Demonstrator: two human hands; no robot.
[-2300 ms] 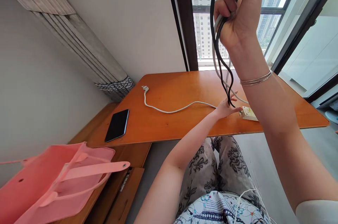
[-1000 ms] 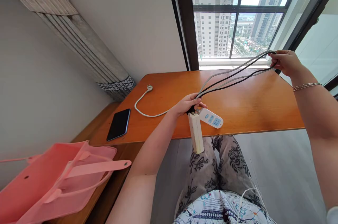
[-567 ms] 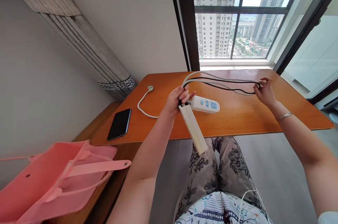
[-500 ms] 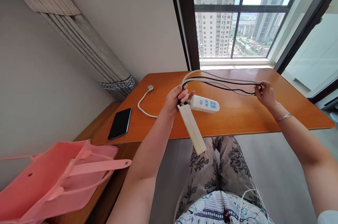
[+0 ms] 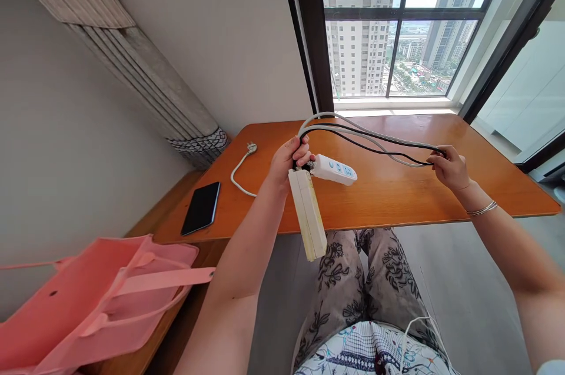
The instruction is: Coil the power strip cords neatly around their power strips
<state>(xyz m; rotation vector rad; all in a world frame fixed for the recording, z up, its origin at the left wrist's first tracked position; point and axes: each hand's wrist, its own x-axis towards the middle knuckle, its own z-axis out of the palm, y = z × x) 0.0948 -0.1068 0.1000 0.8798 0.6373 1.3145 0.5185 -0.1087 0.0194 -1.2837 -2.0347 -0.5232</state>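
My left hand (image 5: 289, 158) is closed round the near end of looped black and white power cords (image 5: 366, 137). Below that fist hangs a cream power strip (image 5: 308, 216), tilted past the table's front edge. A smaller white power strip (image 5: 334, 169) with blue-marked sockets sticks out to the right of the same hand, over the table. My right hand (image 5: 450, 168) pinches the far end of the cord loops, which stretch between both hands above the tabletop. A white plug (image 5: 251, 148) on a white cord lies on the table at the left; my left arm hides where that cord leads.
The orange-brown wooden table (image 5: 397, 198) reaches to the window (image 5: 399, 39). A dark phone or tablet (image 5: 200, 208) lies near its left front corner. An open pink bag (image 5: 97, 298) sits on a lower wooden surface at the left. A grey curtain (image 5: 132, 69) hangs behind.
My left hand has shifted slightly left and the cream strip has swung left with it. The smaller strip has moved left and turned. My right hand has moved a little right and down.
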